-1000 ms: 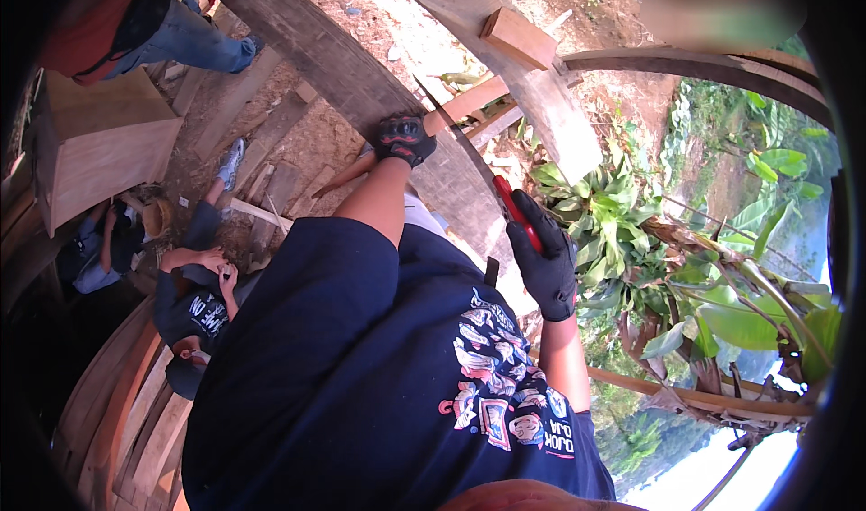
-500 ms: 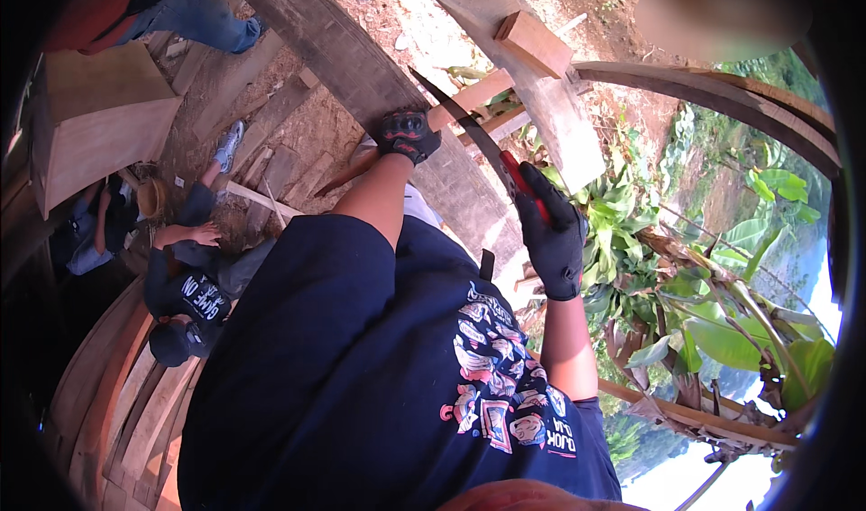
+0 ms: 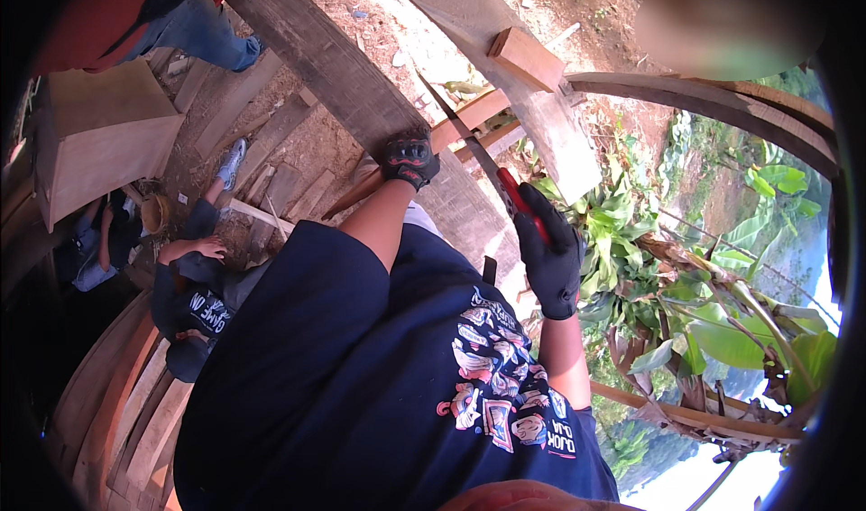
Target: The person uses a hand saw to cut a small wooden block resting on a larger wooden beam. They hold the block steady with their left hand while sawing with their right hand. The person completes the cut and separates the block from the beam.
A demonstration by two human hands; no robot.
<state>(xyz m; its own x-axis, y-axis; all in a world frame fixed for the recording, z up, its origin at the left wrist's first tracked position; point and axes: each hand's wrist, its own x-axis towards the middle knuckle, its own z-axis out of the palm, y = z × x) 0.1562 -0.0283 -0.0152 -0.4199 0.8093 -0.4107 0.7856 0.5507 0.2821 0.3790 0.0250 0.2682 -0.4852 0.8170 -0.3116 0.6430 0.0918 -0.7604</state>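
Note:
My right hand [image 3: 548, 254], in a black glove, is closed round the red handle of a handsaw [image 3: 474, 143]. The dark blade slants up and left, lying across a narrow wooden strip [image 3: 471, 114]. My left hand [image 3: 410, 157], in a black glove with red marks, grips that strip left of the blade. Under both runs a broad grey-brown plank [image 3: 334, 69], on which the left hand seems to rest. How deep the blade sits in the wood cannot be made out, and the left fingertips are partly hidden.
A short wood block [image 3: 528, 58] lies on another broad board [image 3: 469, 24]. At the left are a person in jeans [image 3: 194, 28], a seated person in a cap [image 3: 194, 303], a wooden box [image 3: 104, 132] and loose planks. Leafy plants [image 3: 622, 231] stand at the right.
My right hand has drawn the saw slightly back toward me, down in the picture. My left hand stays on the strip. The seated person at the left has lowered their head a little.

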